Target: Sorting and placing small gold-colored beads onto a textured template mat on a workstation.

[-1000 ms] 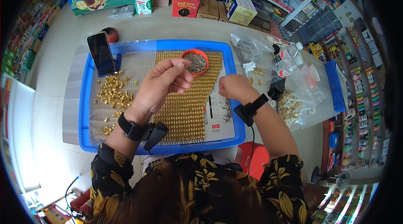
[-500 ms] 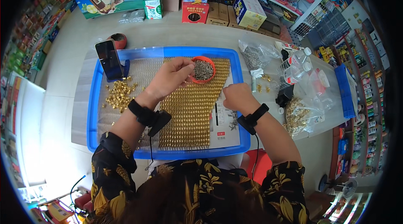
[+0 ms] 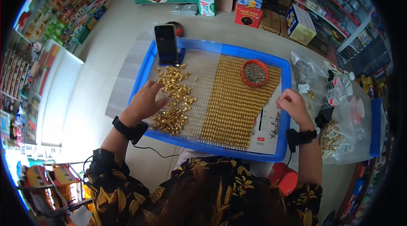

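Left hand (image 3: 146, 101) is laid palm down, fingers loosely spread, on the loose heap of small gold-coloured metal pieces (image 3: 173, 99) in the left part of the shallow blue plastic tray (image 3: 140, 73); nothing is seen clamped in its grip; a black wristband is worn on the wrist. Right hand (image 3: 292, 104) is curled together into a loose fist at the tray's right rim; whether anything is pinched inside cannot be told. Just left of it, a white printed card (image 3: 265, 126) is lain on; next to that, gold pieces are set in dense rows on a pale perforated mat (image 3: 237, 99); a small round red bowl of grey bits (image 3: 255, 73) is seated on the rows' far end. A black phone (image 3: 166, 44) is propped upright at the tray's far left edge. Clear plastic bags (image 3: 339, 99) are spread on the worktop beyond the right hand.
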